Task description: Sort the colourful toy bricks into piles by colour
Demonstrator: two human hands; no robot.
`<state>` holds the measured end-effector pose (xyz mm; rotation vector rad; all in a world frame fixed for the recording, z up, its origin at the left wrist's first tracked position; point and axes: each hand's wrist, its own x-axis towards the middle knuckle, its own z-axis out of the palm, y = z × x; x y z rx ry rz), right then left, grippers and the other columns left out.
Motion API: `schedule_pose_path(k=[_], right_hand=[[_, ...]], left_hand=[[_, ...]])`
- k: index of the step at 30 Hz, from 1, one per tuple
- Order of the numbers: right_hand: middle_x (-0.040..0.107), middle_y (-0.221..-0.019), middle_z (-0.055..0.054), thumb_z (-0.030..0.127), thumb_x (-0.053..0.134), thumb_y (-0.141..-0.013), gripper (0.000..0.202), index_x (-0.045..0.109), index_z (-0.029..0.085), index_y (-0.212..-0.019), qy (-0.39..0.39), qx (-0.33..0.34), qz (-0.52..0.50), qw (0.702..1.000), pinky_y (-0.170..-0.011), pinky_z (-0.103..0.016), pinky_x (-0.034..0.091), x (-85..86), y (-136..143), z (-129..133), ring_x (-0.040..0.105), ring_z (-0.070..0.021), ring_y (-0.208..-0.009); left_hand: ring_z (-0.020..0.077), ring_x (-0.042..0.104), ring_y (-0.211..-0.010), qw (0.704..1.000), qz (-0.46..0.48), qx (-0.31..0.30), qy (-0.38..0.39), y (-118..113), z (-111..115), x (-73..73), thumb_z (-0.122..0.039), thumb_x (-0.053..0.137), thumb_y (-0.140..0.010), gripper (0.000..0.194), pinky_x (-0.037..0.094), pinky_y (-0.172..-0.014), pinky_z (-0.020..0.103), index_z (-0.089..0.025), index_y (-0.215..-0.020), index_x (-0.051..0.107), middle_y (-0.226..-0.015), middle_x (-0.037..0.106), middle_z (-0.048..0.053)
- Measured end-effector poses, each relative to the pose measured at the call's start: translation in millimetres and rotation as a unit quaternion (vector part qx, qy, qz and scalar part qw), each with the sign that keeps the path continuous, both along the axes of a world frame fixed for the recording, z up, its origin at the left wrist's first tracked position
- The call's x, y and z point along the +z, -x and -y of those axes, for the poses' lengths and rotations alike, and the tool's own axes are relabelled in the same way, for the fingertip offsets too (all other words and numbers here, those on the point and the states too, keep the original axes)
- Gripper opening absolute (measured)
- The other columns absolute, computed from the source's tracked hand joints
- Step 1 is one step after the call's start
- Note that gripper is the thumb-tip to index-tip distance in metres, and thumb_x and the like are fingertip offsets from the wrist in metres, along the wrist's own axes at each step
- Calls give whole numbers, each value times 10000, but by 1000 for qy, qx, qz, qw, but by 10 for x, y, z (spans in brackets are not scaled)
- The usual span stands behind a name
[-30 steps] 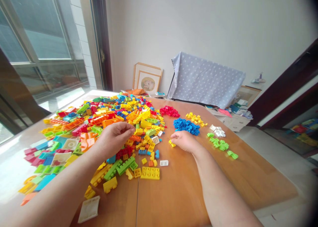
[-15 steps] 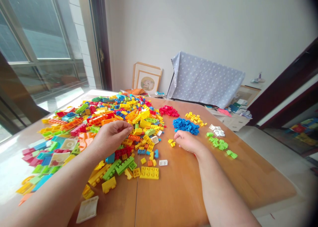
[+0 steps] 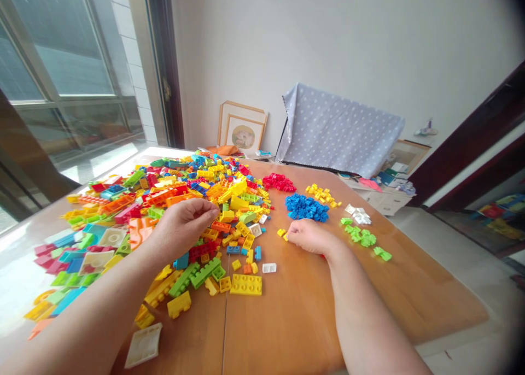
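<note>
Over the mixed pile of toy building bricks [image 3: 164, 194], my left hand [image 3: 191, 219] is closed, thumb and forefinger pressed together; anything between them is hidden. My right hand [image 3: 309, 236] rests low over the wooden table, its fingertips closed on one of the small yellow bricks [image 3: 281, 232] lying left of it. Just beyond that hand is a heap of small blue bricks [image 3: 307, 207]. A speck of red shows under its wrist side, mostly covered. Nearer me lie a yellow eight-stud brick [image 3: 246, 285] and a white brick [image 3: 269, 268].
Sorted groups sit farther right: red bricks [image 3: 279, 182], yellow bricks [image 3: 322, 194], white bricks [image 3: 359, 215] and green bricks [image 3: 361, 236]. A white plate piece [image 3: 143, 345] lies near the front edge. Behind the table stand a picture frame [image 3: 243, 134] and a dotted cloth [image 3: 340, 132].
My right hand has lowered slightly and moved left onto the small yellow bricks, its fingers closing on one. The left hand stays almost still.
</note>
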<state>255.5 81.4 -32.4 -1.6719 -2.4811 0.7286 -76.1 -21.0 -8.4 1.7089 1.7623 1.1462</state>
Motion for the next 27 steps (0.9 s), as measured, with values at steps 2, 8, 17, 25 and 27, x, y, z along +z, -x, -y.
schedule_pose_path(k=[2, 8, 17, 25, 27], right_hand=[[582, -624, 30, 301, 575, -807, 162, 676, 177, -779, 35, 14, -19, 999, -516, -257, 254, 62, -6, 39, 471, -115, -570], [639, -702, 18, 295, 632, -780, 147, 697, 172, -828, 35, 5, -13, 999, -544, -245, 298, 120, 19, 65, 526, -128, -644], [648, -703, 11, 185, 627, -779, 44, 665, 180, -802, -29, -53, -3, 998, -561, -249, 280, 95, -16, 21, 504, -127, -619], [699, -867, -11, 146, 638, -794, 213, 706, 205, -987, -32, -34, -34, 998, -622, -231, 371, -60, -39, -53, 602, -147, -748], [705, -875, -13, 151, 644, -805, 202, 712, 205, -987, -34, -23, -41, 998, -636, -230, 382, -91, -44, -76, 615, -150, -770]], left_hand=[[176, 620, -737, 1000, -2, -1, -2, 0, 1, 5, -552, 617, -875, 384, 456, -638, 258, -191, -927, 738, -824, 730, 20], [180, 621, -740, 1000, -10, 1, -5, 3, -7, -5, -559, 619, -872, 395, 461, -650, 264, -187, -932, 739, -819, 729, 22], [178, 602, -701, 1000, -23, 8, -3, -1, 2, 8, -573, 612, -868, 410, 446, -622, 266, -186, -922, 738, -780, 718, 26], [186, 626, -747, 1000, -15, 6, -2, 22, -10, -14, -586, 611, -871, 420, 459, -654, 267, -194, -951, 739, -833, 738, 28], [187, 628, -746, 1000, -16, 8, 1, 20, -13, -16, -583, 612, -870, 418, 459, -653, 269, -193, -950, 740, -837, 740, 30]])
